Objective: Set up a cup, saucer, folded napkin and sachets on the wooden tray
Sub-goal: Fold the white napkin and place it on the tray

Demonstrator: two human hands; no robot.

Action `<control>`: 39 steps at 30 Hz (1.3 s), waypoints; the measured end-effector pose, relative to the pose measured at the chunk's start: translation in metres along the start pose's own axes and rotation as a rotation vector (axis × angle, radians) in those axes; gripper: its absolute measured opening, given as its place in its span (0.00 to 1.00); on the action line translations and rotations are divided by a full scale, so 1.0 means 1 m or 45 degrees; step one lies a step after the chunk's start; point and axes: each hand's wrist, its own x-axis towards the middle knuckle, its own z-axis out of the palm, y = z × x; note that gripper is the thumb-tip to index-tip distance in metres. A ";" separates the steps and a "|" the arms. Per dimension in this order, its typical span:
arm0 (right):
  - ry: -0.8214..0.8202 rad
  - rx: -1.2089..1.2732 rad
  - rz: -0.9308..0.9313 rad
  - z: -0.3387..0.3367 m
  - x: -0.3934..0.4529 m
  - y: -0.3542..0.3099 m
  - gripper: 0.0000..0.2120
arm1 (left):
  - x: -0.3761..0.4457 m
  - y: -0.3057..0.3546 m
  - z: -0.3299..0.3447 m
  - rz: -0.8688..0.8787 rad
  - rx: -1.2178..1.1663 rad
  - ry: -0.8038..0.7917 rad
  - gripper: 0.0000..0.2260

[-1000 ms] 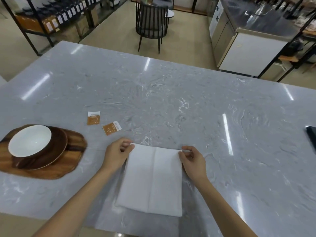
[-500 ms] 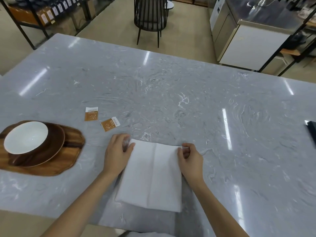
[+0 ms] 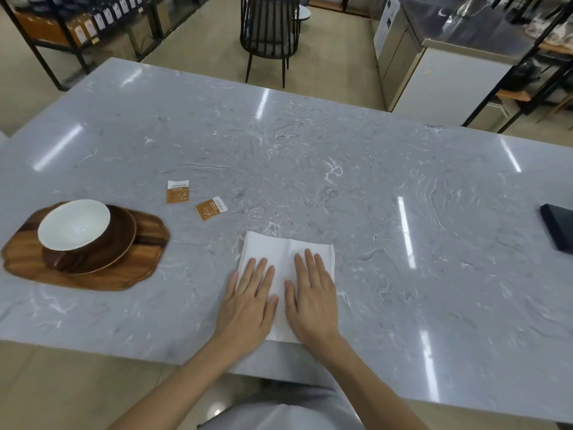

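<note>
A grey marbled bench (image 3: 310, 169) fills the view, with a black chair (image 3: 269, 29) and shelving on the beige floor at 12 o'clock. Both grips lie flat, fingers apart, gripping nothing: left hand (image 3: 248, 305) and right hand (image 3: 313, 302) press side by side on the white napkin (image 3: 279, 252) at the near edge. At 10 o'clock lie two orange sachets (image 3: 210, 209); at 9 o'clock the wooden tray (image 3: 136, 268) carries a brown saucer (image 3: 124, 240) and white cup (image 3: 74, 225).

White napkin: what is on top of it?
Both hands lie flat on the napkin: left hand, right hand. Its near part is covered by them; nothing else shows on it.
</note>
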 end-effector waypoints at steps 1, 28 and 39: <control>-0.035 -0.021 -0.007 0.005 -0.006 0.000 0.28 | -0.006 -0.002 0.000 -0.005 0.010 -0.009 0.28; -0.224 -0.105 -0.026 -0.007 0.010 0.009 0.28 | 0.025 -0.013 -0.031 0.099 -0.003 -0.213 0.27; -0.242 0.009 0.066 -0.010 0.008 0.048 0.27 | 0.007 -0.085 -0.037 0.004 0.010 -0.290 0.30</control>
